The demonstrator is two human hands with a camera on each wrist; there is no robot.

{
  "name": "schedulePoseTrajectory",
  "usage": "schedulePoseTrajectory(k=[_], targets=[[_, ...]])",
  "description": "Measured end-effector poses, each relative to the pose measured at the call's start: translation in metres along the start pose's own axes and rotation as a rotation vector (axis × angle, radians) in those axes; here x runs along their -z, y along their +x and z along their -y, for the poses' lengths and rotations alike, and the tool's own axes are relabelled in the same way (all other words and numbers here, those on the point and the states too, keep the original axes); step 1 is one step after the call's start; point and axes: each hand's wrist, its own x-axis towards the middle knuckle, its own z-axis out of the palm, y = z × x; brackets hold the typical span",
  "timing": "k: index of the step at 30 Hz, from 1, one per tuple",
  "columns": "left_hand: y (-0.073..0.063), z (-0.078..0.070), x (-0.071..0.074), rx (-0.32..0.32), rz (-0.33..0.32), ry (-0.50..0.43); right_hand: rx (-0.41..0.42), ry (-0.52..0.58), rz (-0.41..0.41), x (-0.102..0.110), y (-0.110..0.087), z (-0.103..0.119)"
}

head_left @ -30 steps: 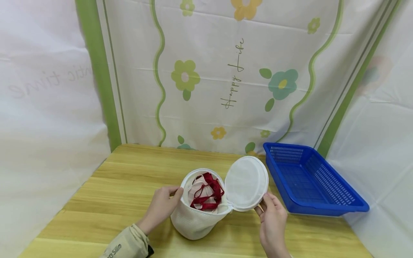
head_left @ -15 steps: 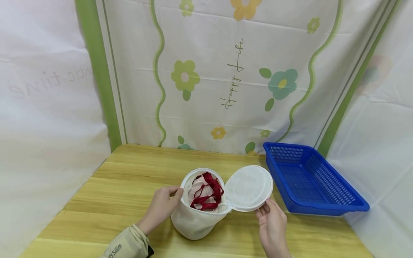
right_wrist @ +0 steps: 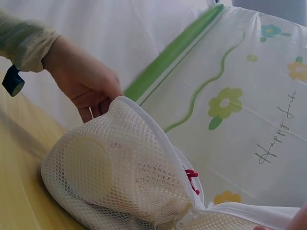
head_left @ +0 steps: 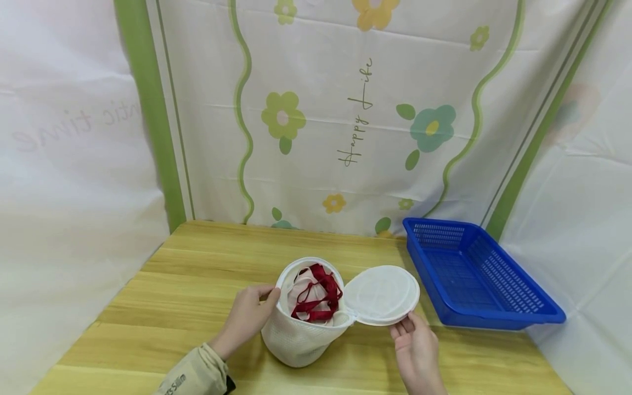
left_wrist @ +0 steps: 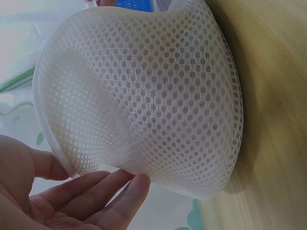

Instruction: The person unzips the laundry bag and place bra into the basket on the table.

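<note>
A white mesh laundry bag (head_left: pixel 296 343) stands on the wooden table with its round zipped top folded back. Inside lies a pale pink garment (head_left: pixel 301 293) with dark red straps (head_left: pixel 332 291); its full shape is hidden. My left hand (head_left: pixel 253 310) pinches the left side of the bag's rim, thumb outermost in the left wrist view, the other fingers along the mesh (left_wrist: pixel 158 96). On the other side my right hand (head_left: pixel 417 348) holds the lid (head_left: pixel 380 296) by its outer edge, fingers underneath. The zipper pull (right_wrist: pixel 184 220) hangs near the hinge in the right wrist view.
A blue plastic basket (head_left: pixel 446 304) with slotted sides sits at the table's right, just beyond the right hand. White curtains (head_left: pixel 316 181) with flower prints enclose the back and both sides. Bare wooden tabletop (head_left: pixel 163 307) stretches to the left.
My right hand has lowered the lid outward to the right, from raised and tilted to nearly flat. The left hand and the bag's body have stayed in place.
</note>
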Motion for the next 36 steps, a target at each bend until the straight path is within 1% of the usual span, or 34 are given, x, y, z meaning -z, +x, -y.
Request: schedulePoseTrajectory(k=[5,8,13,19,25,28,32,36], targets=[[0.000,0.000,0.000,0.000,0.002,0.001,-0.044,0.016,0.007,0.006,0.003,-0.001],[0.000,0.000,-0.001,0.001,0.004,0.001,-0.063,0.002,0.012,0.009,0.004,-0.002],[0.000,0.000,-0.001,-0.001,0.005,0.003,-0.071,-0.036,0.026,0.011,0.005,-0.003],[0.000,-0.001,-0.001,0.001,0.009,0.004,-0.074,-0.087,0.018,0.011,0.005,-0.004],[-0.002,-0.002,-0.001,0.023,0.014,-0.005,-0.081,-0.092,0.032,0.010,0.004,-0.005],[-0.002,-0.002,-0.001,0.025,0.014,-0.004,-0.078,-0.103,0.041,0.010,0.004,-0.003],[-0.002,-0.002,-0.001,0.020,0.010,0.002,-0.059,-0.160,0.044,0.010,0.003,0.001],[-0.001,-0.002,-0.001,0.017,0.007,0.006,-0.023,-0.298,0.033,0.009,0.001,0.003]])
